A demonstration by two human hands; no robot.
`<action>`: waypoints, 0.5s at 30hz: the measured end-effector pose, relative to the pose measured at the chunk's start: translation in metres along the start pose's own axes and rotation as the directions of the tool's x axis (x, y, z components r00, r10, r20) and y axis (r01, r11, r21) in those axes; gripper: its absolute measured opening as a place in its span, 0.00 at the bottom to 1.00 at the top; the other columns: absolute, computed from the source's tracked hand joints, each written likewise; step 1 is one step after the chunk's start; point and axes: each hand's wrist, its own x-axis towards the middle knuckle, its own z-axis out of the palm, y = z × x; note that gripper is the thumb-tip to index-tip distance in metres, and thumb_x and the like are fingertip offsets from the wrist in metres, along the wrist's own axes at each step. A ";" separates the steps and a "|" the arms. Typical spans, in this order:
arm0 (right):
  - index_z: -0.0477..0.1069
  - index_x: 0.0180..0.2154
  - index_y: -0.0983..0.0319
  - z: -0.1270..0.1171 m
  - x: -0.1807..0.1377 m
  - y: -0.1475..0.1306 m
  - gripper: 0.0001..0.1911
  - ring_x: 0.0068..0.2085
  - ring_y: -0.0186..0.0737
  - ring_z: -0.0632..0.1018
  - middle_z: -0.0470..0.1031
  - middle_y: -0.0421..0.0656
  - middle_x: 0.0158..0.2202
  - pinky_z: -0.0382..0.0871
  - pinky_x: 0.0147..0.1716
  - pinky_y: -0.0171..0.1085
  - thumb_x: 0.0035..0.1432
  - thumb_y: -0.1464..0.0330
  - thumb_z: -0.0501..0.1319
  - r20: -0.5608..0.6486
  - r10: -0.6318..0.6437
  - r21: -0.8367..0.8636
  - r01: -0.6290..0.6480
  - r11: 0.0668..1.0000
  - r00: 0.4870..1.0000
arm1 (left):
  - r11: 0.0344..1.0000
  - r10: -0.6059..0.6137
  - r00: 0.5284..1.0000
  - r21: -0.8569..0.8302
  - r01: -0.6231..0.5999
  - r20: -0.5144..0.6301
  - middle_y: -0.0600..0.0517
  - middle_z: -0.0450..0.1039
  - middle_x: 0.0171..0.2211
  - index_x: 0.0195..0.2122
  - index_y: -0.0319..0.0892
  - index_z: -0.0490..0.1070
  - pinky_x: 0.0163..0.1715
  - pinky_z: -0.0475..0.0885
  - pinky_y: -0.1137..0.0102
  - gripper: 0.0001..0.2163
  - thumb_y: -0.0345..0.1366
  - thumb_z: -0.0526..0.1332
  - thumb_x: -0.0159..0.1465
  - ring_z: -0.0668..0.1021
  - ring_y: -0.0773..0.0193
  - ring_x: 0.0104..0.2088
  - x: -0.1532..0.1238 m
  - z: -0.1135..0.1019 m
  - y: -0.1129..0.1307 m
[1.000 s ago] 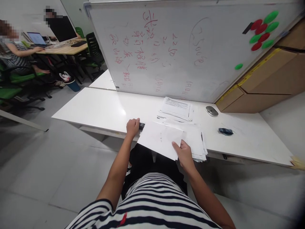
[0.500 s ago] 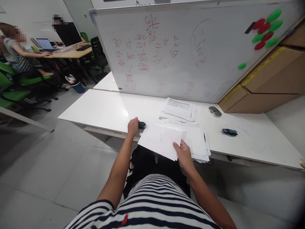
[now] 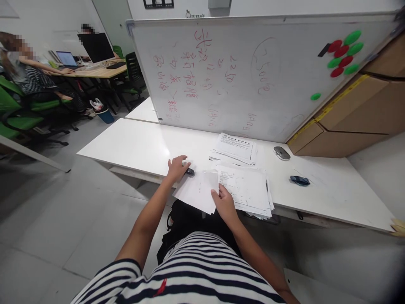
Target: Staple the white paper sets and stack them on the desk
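Observation:
My left hand (image 3: pixel 177 168) rests at the front edge of the white desk with its fingers spread. Beside its thumb lies a black stapler (image 3: pixel 190 172), partly hidden by the hand. The fingers are not wrapped round it. My right hand (image 3: pixel 225 203) pinches the right edge of white sheets of paper (image 3: pixel 198 192), which reach over the desk's front edge. Their upper left corner is close to the stapler. Just right of the held paper is a loose pile of printed sheets (image 3: pixel 245 188). Behind it lies another stack of printed papers (image 3: pixel 236 147).
A whiteboard (image 3: pixel 202 80) with red writing and round magnets stands along the back of the desk (image 3: pixel 136 139). A computer mouse (image 3: pixel 281 153) and a dark blue object (image 3: pixel 299 180) lie to the right. Cardboard boxes (image 3: pixel 351 109) are stacked behind. Two people sit far left.
My left hand has loosened from the stapler and spread its fingers. My right hand has moved left with the paper, uncovering more of the printed pile. The view has tilted slightly.

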 end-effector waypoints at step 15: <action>0.66 0.53 0.59 0.002 0.003 0.008 0.22 0.45 0.45 0.78 0.76 0.46 0.49 0.71 0.44 0.42 0.59 0.59 0.56 0.005 0.007 -0.001 -0.007 1.000 1.000 | 0.940 0.190 0.981 0.280 -0.194 0.042 0.38 0.62 0.59 0.55 0.41 0.64 0.61 0.32 0.44 0.28 0.55 0.45 0.64 0.49 0.44 0.66 0.022 0.046 0.038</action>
